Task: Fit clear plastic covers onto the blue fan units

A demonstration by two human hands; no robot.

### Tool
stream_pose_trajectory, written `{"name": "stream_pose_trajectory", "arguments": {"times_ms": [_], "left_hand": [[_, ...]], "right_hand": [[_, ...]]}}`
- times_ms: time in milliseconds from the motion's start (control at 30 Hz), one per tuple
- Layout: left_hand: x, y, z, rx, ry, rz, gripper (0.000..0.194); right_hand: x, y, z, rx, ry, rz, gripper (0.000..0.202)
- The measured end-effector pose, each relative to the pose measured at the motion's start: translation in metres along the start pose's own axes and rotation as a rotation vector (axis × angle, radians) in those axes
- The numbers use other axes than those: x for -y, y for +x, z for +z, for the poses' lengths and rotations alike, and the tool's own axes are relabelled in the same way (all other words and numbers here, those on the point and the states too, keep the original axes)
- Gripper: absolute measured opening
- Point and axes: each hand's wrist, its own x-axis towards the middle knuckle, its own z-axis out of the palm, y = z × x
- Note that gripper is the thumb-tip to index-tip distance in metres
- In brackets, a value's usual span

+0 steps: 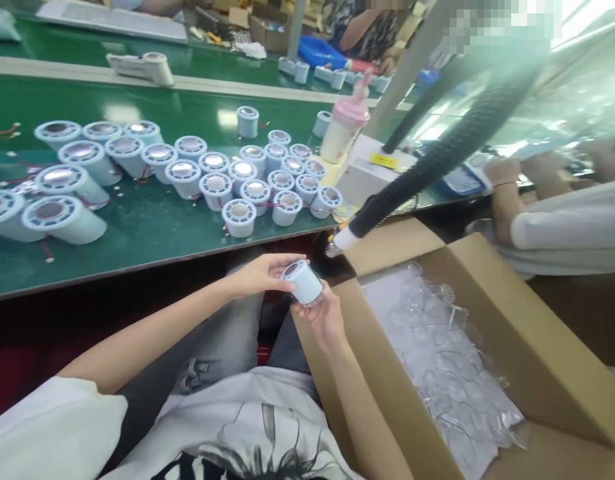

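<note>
Between my two hands, over my lap, is a light-blue cylindrical housing (306, 283) with a slotted ring round its top. My left hand (267, 275) grips its upper left side, thumb and fingers on the rim. From below, my right hand (328, 320) holds its lower end, where a clear plastic piece seems to sit; its detail is too small to tell. Many similar blue cylinders (239, 217) stand on the green table in front of me, several with thin red wires. To my right, an open cardboard box (387, 360) holds clear plastic parts (447, 353).
A black flexible hose (427, 167) with a white nozzle slants down beside the box. A pink-topped pump bottle (345, 123) stands near a white device (370, 170). At the right, a co-worker's arm (507, 200) reaches over the bench; another person sits across the table.
</note>
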Motion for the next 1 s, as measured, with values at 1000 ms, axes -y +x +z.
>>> {"name": "stream_pose_trajectory", "arguments": {"times_ms": [1000], "left_hand": [[-0.029, 0.019, -0.002, 0.336, 0.252, 0.138, 0.063]], "right_hand": [[0.016, -0.005, -0.012, -0.006, -0.047, -0.132, 0.044]]}}
